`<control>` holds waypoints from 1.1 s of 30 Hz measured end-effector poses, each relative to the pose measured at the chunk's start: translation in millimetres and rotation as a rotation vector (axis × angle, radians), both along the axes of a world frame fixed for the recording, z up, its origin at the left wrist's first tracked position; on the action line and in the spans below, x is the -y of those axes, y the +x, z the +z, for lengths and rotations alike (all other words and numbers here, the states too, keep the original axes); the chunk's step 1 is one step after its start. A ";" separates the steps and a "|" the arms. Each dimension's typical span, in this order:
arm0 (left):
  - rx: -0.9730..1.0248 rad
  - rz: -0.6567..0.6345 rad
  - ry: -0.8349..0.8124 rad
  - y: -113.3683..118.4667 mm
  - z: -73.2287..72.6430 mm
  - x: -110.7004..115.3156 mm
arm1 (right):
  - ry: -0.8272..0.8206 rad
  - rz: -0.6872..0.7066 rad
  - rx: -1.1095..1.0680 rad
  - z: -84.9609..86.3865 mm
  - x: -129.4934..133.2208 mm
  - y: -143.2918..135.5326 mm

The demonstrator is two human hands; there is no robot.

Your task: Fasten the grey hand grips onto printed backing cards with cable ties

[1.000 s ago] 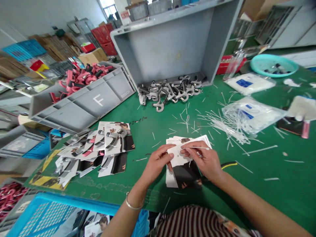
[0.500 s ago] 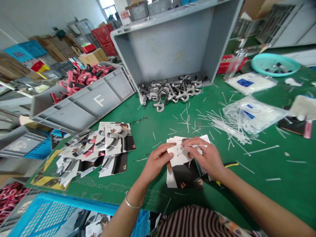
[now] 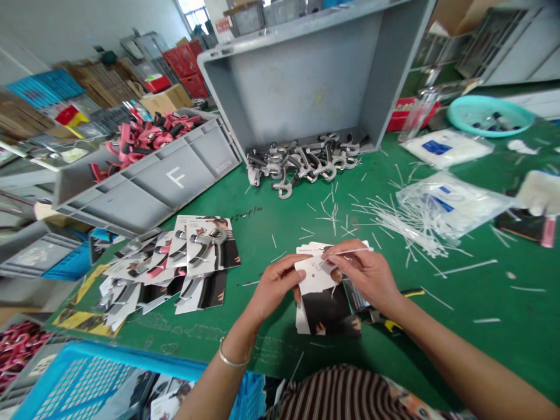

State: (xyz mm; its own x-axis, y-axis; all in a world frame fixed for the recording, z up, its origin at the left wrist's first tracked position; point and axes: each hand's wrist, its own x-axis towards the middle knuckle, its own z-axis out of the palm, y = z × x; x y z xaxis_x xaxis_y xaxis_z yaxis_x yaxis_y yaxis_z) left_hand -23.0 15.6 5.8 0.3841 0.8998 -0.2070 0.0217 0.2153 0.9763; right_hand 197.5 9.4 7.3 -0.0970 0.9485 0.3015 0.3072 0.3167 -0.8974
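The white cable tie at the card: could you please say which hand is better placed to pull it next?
Probably the right hand: it pinches the white cable tie, while the left hand holds the card at its left edge.

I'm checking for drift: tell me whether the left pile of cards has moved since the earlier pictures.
No; the pile of cards lies in the same place beside the black writing on the green table.

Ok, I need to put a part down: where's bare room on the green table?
Two patches: between the bare left forearm and the leftward pile of printed cards; and between the bare right forearm and the short white plastic strip. Crowded: around the loose white plastic ties.
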 end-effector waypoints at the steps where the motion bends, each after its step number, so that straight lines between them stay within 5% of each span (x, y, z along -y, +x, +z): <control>1: 0.001 0.004 0.002 -0.4 -0.5 -0.1 | 0.001 -0.001 -0.002 0.5 0.0 0.0; 17: -0.014 -0.042 0.038 -5.0 -0.1 -0.1 | -0.025 -0.035 -0.044 -3.6 0.1 -3.7; 25: -0.013 -0.069 0.043 -7.9 3.7 -3.9 | 0.175 0.257 0.252 -11.5 -23.9 -1.2; 28: 0.007 -0.071 0.027 -10.5 -5.0 -10.4 | -0.013 0.415 0.255 -9.4 -36.5 1.6; 33: 0.087 0.050 -0.083 -10.4 -41.7 -20.5 | -0.197 0.428 0.087 -17.3 -41.6 0.2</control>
